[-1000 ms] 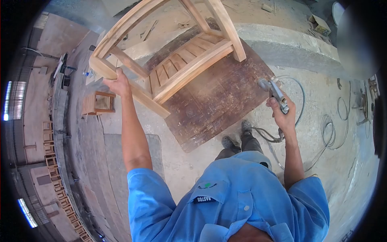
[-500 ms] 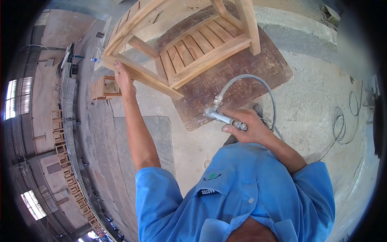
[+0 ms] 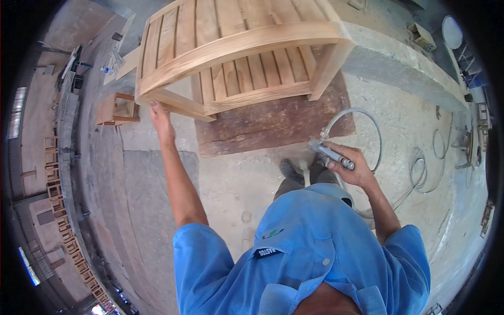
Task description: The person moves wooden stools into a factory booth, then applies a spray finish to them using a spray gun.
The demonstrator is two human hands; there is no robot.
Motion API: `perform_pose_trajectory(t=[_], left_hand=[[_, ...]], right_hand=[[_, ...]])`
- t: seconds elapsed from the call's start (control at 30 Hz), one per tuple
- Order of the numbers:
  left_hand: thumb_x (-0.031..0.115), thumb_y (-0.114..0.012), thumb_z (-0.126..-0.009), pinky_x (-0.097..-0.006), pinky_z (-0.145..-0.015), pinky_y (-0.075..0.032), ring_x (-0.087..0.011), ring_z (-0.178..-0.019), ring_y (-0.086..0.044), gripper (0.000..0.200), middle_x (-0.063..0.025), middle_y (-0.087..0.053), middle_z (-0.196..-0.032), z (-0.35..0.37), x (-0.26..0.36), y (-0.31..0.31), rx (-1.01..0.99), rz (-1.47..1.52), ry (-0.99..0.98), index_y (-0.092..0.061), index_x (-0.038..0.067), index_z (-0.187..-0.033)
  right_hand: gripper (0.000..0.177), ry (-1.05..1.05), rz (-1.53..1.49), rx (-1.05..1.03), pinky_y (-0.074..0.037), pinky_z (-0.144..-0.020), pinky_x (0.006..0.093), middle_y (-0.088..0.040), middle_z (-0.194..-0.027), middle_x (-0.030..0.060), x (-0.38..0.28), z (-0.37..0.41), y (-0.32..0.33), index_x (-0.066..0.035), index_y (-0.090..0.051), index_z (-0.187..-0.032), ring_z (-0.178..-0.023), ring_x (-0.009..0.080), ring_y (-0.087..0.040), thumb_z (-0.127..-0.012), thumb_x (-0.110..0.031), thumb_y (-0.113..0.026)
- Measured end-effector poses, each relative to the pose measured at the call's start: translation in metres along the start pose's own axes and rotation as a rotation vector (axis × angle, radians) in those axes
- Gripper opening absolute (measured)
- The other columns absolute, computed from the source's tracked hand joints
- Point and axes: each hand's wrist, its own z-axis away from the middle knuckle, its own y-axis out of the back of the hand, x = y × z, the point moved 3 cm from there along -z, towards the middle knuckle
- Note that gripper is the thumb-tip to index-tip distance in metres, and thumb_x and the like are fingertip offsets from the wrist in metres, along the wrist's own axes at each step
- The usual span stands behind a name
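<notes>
A slatted wooden chair of pale timber rests on a dark worn board on the concrete floor. My left hand reaches out at arm's length and grips the chair's frame at its lower left corner. My right hand is closed around a metal air blow gun, held low in front of my body near my shoes. A grey hose loops up from the gun and back down to the floor.
A small wooden stool stands left of the chair. A raised concrete ledge runs behind on the right. Coiled hoses lie on the floor at right. Rows of wooden frames line the far left wall.
The chair has turned so its slatted back faces me. My right hand with the blow gun swung from the right toward the middle, then back out right.
</notes>
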Motion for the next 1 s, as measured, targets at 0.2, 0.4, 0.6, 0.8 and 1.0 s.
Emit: perform_pose_trajectory(t=[0.2, 0.4, 0.6, 0.8, 1.0], left_hand=[[0.026, -0.054, -0.096, -0.0346, -0.092, -0.042, -0.0226, -0.105, -0.054, 0.039, -0.0157, -0.058, -0.113, 0.015, -0.06, -0.014, 0.345, -0.088, -0.115, -0.05, -0.004, -0.119], [0.013, -0.057, -0.093, -0.0328, -0.098, -0.04, -0.0207, -0.111, -0.055, 0.033, -0.0133, -0.061, -0.118, 0.22, -0.03, -0.179, -0.058, 0.018, -0.037, -0.055, -0.002, -0.122], [0.016, -0.054, -0.095, -0.0351, -0.106, -0.034, -0.0248, -0.131, -0.042, 0.048, -0.019, -0.045, -0.14, 0.332, 0.034, -0.285, -0.168, 0.276, 0.021, -0.04, -0.005, -0.136], [0.022, -0.05, -0.095, -0.0462, -0.113, -0.022, -0.0279, -0.141, -0.025, 0.062, -0.015, -0.027, -0.153, 0.372, 0.026, -0.302, -0.065, 0.448, 0.143, -0.023, 0.002, -0.147], [0.04, -0.025, -0.099, -0.0611, -0.111, -0.005, -0.0259, -0.145, -0.013, 0.064, -0.0036, -0.023, -0.155, 0.396, 0.037, -0.29, 0.068, 0.874, 0.34, -0.003, 0.008, -0.15]], right_hand=[[0.05, 0.056, 0.028, 0.05, -0.051, -0.086, 0.0362, -0.065, -0.113, 0.0181, -0.012, 0.032, 0.048, -0.001, -0.058, -0.123, -0.101, 0.0304, -0.065, -0.082, -0.026, -0.071], [0.054, 0.166, -0.063, 0.198, -0.051, -0.073, 0.0322, -0.067, -0.089, 0.0136, -0.021, 0.071, 0.124, 0.002, -0.057, -0.124, -0.079, 0.0196, -0.065, -0.085, -0.034, -0.068], [0.064, 0.312, -0.183, 0.256, -0.046, -0.063, 0.0258, -0.066, -0.086, 0.0109, -0.011, 0.134, 0.189, 0.002, -0.055, -0.127, -0.074, 0.0134, -0.059, -0.086, -0.047, -0.065], [0.058, 0.434, -0.293, 0.176, -0.047, -0.066, 0.0272, -0.066, -0.086, 0.0104, -0.002, 0.185, 0.235, 0.002, -0.055, -0.127, -0.075, 0.0146, -0.06, -0.088, -0.04, -0.066], [0.049, 0.626, -0.324, 0.063, -0.049, -0.076, 0.0289, -0.068, -0.105, 0.0137, 0.008, 0.205, 0.241, 0.001, -0.055, -0.128, -0.082, 0.0143, -0.062, -0.085, -0.019, -0.069]])
